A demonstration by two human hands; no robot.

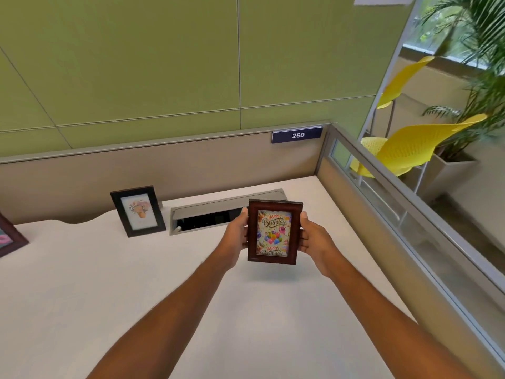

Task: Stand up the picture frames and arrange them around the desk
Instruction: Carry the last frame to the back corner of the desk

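Note:
A brown wooden frame [274, 231] with a "Happy Birthday" balloon picture is held upright just above the white desk [109, 283], in front of the cable tray. My left hand [237, 233] grips its left edge and my right hand [310, 236] grips its right edge. A black frame [138, 211] with a flower picture stands upright at the back of the desk, left of the tray. A third dark red frame [9, 236] shows partly at the left edge, cut off by the view.
An open grey cable tray [218, 212] is set into the desk's back. Beige partition walls [191, 165] close the back and right side, with a "250" label [297, 135]. Yellow chairs [404, 149] and a potted palm [481, 86] stand beyond the right partition.

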